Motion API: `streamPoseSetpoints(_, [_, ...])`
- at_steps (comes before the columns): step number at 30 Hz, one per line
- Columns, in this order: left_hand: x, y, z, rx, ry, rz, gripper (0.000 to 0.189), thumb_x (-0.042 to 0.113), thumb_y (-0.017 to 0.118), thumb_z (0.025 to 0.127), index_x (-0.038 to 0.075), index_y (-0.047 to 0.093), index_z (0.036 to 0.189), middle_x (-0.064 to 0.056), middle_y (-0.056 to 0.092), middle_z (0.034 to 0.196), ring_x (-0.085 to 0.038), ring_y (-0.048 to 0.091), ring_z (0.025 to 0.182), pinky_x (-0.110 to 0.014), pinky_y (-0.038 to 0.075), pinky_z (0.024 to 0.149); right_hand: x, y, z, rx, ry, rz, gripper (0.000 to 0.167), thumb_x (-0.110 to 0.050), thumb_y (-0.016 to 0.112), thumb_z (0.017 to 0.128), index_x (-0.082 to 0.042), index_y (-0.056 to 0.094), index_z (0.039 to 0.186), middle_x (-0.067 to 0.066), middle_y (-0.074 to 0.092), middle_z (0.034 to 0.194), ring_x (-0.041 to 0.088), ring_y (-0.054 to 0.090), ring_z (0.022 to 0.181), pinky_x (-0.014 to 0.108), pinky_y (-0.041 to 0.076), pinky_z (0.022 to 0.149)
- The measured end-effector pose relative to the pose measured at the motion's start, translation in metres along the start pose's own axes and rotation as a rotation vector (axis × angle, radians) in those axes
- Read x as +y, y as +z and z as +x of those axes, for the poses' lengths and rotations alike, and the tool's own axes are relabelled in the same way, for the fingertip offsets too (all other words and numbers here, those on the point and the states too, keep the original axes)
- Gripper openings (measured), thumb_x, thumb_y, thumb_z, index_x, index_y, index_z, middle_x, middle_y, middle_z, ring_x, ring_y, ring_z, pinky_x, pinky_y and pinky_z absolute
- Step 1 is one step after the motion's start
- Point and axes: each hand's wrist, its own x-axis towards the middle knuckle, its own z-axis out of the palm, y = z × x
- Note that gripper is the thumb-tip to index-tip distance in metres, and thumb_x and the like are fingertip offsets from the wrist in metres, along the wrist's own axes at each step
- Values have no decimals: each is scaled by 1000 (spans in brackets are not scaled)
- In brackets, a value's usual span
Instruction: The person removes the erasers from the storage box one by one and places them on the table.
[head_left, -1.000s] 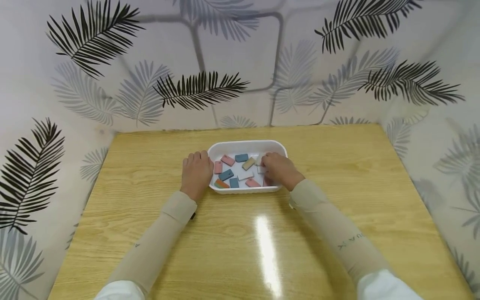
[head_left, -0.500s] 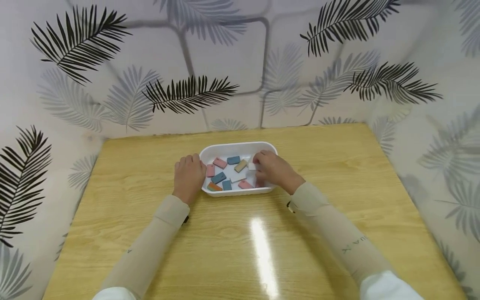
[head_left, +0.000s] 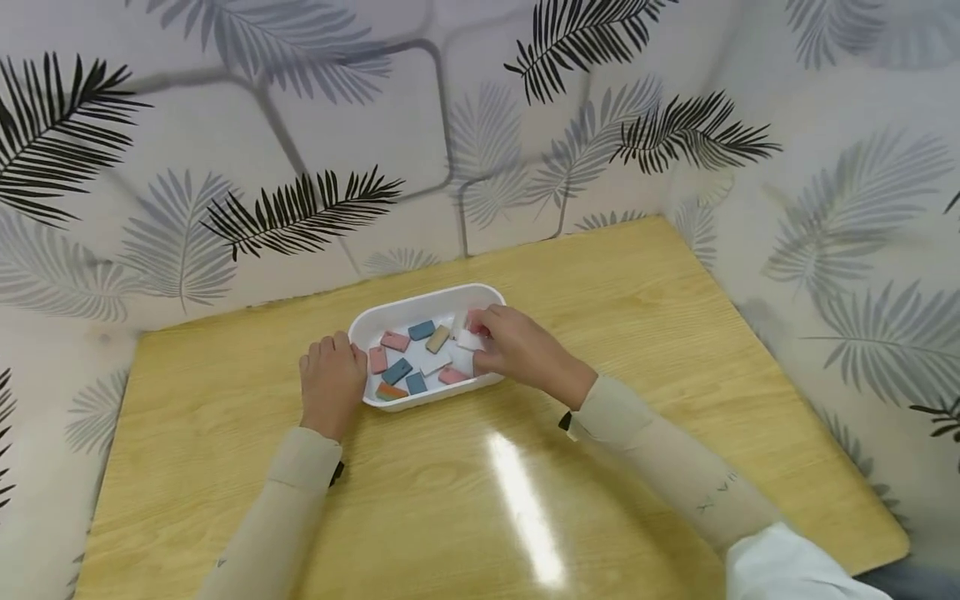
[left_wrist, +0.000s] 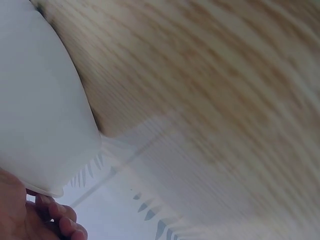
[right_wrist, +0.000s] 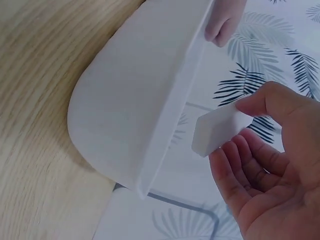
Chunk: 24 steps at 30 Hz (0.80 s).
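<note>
A white oval plastic tray [head_left: 405, 311] holds several small slant-ended blocks that look like erasers: pink [head_left: 395, 341], blue [head_left: 397, 371], beige [head_left: 437, 339], white, and one orange and green [head_left: 392, 392]. My left hand [head_left: 333, 379] grips the tray's left end, its fingers at the rim; the left wrist view catches those fingers [left_wrist: 62, 212] curled by the rim. Over the tray's right end, my right hand [head_left: 525, 346] pinches a white eraser [right_wrist: 220, 127] between thumb and fingertips. In the right wrist view the eraser stands above the rim.
The tray rests on a light wood-grain table [head_left: 442, 492], towards its back edge. A leaf-patterned cloth [head_left: 337, 125] rises behind and at the sides. Glare from a lamp streaks the tabletop in front of the tray.
My right hand has come up from among the blocks with the white eraser. The left hand has stayed at the tray's left end. The head view has turned, shifting everything leftward.
</note>
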Motion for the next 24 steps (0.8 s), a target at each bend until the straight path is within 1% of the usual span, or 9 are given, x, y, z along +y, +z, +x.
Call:
streamPoseSetpoints(3, [0,-1,-1,-13,-10,-3,29,22,40,96,-5,49,92,-18,50,81,-33,44,75,-43,34,66,-4,-3,-12,14,17,19,25,-21,67,79,-5,59,97,2,56,86,13,48,76,24,43,71])
streamPoseSetpoints(5, [0,-2,-1,-13,-11,-4,28,22,41,96,-5,49,93,-18,50,81,-33,44,75,-43,34,66,-6,-4,-22,19,15,28,26,-23,68,79,-5,59,97,1,55,85,12,49,76,23,43,70])
streamPoseSetpoints(9, [1,-2,-2,5,-1,-21,27,21,42,95,-6,50,92,-18,51,81,-34,44,75,-43,34,65,-8,-2,-43,20,-1,47,23,-17,68,78,-6,60,96,-2,54,84,10,48,74,21,43,66])
streamPoseSetpoints(11, [1,-3,-1,19,6,-18,28,20,42,95,-6,50,91,-19,51,80,-34,45,74,-43,34,64,-9,0,-52,27,-7,53,22,-17,68,77,-6,60,95,-3,54,83,9,48,73,20,43,65])
streamPoseSetpoints(15, [-3,-2,-1,75,20,2,28,20,41,94,-6,51,89,-19,51,78,-34,45,70,-43,35,62,-9,7,-66,34,-21,54,22,-17,67,77,-7,60,94,-3,55,83,8,50,73,20,44,64])
streamPoseSetpoints(18, [-4,-1,0,104,35,-3,28,20,41,94,-6,51,87,-19,51,76,-34,45,68,-44,34,60,-6,13,-75,17,13,58,22,-17,68,77,-6,61,94,-2,56,83,9,51,73,21,44,64])
streamPoseSetpoints(22, [-4,3,-1,88,46,-19,28,20,41,94,-5,50,87,-18,51,76,-33,44,68,-43,33,60,1,23,-87,-24,109,57,23,-16,70,76,-3,62,94,-2,55,81,9,49,71,23,44,63])
streamPoseSetpoints(24, [-5,4,-2,77,40,-16,28,21,41,95,-5,50,87,-17,51,77,-32,44,69,-42,33,61,5,28,-91,-31,141,55,23,-15,70,76,-2,62,93,-1,55,80,9,48,70,23,44,63])
